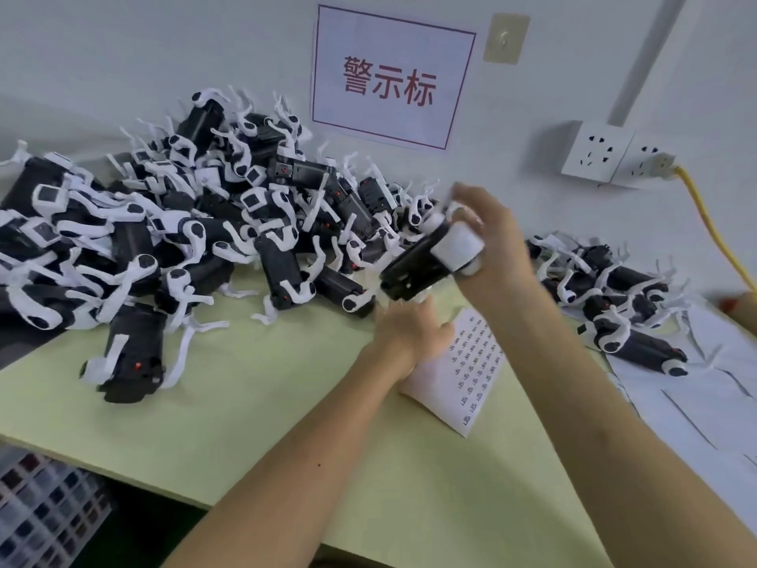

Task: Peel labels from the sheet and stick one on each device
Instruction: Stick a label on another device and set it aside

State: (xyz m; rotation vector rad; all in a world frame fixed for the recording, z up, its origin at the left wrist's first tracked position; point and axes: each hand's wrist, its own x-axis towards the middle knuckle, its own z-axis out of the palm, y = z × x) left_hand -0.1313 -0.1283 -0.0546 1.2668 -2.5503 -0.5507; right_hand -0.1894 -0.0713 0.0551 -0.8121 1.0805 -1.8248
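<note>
Holds one device [413, 268] raised and tilted over the label sheet [471, 371] — right grip [487, 239] curled round it, likely baring a face for sticking. On the sheet, left grip [409, 338], probably pinning it; pinching or flat, cannot tell. Bare bench [245, 403] between big pile [164, 223] and small pile [614, 297] — front edge near.

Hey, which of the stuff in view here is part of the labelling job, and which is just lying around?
Job: label sheet, held device, big device pile, smaller device pile, left hand, right hand.
Just there: wall sign, wall sockets, yellow cable, storage drawers.
</note>
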